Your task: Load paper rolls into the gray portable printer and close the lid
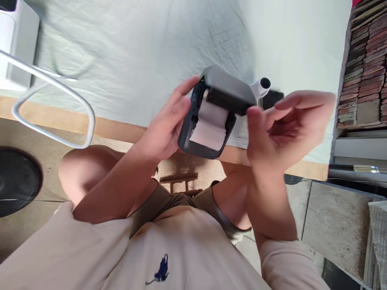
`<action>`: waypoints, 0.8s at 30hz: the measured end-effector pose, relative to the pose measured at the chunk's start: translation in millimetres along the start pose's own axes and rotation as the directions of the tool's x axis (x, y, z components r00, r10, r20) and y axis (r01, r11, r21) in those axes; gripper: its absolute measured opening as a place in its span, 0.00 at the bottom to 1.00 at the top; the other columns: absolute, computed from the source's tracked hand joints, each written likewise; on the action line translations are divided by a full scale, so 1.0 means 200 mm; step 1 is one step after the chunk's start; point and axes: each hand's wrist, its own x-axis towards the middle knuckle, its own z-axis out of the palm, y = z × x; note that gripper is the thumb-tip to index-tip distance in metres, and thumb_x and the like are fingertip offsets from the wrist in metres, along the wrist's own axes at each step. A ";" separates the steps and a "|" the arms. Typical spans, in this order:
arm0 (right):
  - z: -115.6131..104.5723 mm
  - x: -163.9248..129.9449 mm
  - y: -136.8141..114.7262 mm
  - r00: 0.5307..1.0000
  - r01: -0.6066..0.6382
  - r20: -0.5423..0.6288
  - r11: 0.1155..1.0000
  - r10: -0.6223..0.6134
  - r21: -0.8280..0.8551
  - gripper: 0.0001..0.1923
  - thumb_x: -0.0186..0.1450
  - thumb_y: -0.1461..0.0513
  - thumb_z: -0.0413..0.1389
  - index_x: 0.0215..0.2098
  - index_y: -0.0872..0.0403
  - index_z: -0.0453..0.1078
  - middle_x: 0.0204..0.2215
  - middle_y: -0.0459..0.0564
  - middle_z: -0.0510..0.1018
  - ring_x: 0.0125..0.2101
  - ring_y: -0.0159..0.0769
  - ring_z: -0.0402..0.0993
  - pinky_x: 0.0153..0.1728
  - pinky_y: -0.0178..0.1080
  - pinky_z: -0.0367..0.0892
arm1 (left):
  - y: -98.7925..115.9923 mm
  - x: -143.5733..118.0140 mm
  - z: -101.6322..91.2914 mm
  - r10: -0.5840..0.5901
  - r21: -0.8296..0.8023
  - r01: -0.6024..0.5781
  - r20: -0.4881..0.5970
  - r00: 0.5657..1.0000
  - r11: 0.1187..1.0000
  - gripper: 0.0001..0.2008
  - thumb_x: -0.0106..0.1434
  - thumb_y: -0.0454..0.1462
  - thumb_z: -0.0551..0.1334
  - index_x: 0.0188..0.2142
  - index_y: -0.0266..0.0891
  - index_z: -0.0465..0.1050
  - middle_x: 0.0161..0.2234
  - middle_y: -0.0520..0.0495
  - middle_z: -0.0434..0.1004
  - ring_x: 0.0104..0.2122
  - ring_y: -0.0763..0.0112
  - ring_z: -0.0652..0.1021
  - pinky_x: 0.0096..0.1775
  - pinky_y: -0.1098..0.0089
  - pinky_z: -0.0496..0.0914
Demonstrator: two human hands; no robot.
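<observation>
The small grey printer (211, 117) is held up in the air just in front of the cloth-covered table (145, 52), over the person's lap, with its lid swung open and tilted toward the table. A strip of white paper (210, 127) curls out of the open bay and lies across the printer's lower body. The left hand (165, 129) cups the printer's left side: its fingers are closed around the dark casing, the thumb lying along the upper left edge near the lid hinge, so the printer sits in that grip. The right hand (281, 125) is just to the right of the printer, blurred, its fingers loosely curled and spread apart, holding nothing; the thumb tip is at or just beside the right corner of the lid, and contact cannot be told. Behind the printer, on the table, an empty white paper core (260, 87) lies beside a dark flat object (273, 98). Well to the left of the printer, a bent metal bar (54, 104) crosses the table edge.
</observation>
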 end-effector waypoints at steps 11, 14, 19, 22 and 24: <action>-0.04 0.12 -0.04 0.860 0.129 0.510 0.979 -0.032 -0.157 0.08 0.67 0.64 0.61 0.42 0.44 0.73 0.33 0.41 0.82 0.28 0.35 0.76 0.28 0.40 0.70 | 0.04 -0.04 0.02 -0.078 0.158 0.068 0.057 0.995 0.985 0.40 0.70 0.35 0.67 0.76 0.43 0.53 0.52 0.42 0.79 0.45 0.57 0.85 0.39 0.65 0.81; -0.04 0.13 -0.02 0.788 0.137 0.616 0.975 -0.001 -0.173 0.09 0.68 0.59 0.61 0.47 0.42 0.73 0.33 0.40 0.82 0.30 0.36 0.77 0.30 0.38 0.73 | 0.05 -0.05 0.02 -0.117 0.183 0.111 0.022 0.993 0.977 0.45 0.67 0.34 0.69 0.77 0.43 0.49 0.55 0.41 0.78 0.51 0.51 0.84 0.42 0.63 0.83; -0.07 0.10 -0.06 0.780 0.077 0.623 0.978 0.060 -0.192 0.15 0.62 0.61 0.61 0.47 0.41 0.73 0.34 0.41 0.84 0.29 0.37 0.77 0.24 0.38 0.71 | 0.06 -0.06 0.03 -0.161 0.123 0.156 0.033 0.986 0.980 0.41 0.64 0.33 0.72 0.73 0.44 0.60 0.50 0.43 0.82 0.49 0.53 0.86 0.38 0.69 0.83; -0.15 0.09 -0.06 0.870 -0.066 0.482 0.993 0.105 -0.097 0.21 0.59 0.62 0.62 0.50 0.37 0.73 0.42 0.39 0.84 0.20 0.29 0.67 0.18 0.40 0.65 | 0.07 -0.06 0.05 -0.179 0.083 0.176 0.028 0.983 0.981 0.35 0.67 0.32 0.70 0.71 0.44 0.64 0.47 0.46 0.84 0.48 0.56 0.87 0.40 0.68 0.84; -0.21 0.09 0.01 0.942 -0.134 0.317 0.990 0.111 0.050 0.18 0.64 0.55 0.58 0.53 0.34 0.70 0.45 0.41 0.81 0.21 0.30 0.70 0.18 0.41 0.65 | 0.07 -0.06 0.05 -0.133 0.066 0.131 0.023 0.991 0.989 0.32 0.67 0.31 0.69 0.68 0.44 0.66 0.46 0.47 0.84 0.47 0.58 0.87 0.38 0.70 0.84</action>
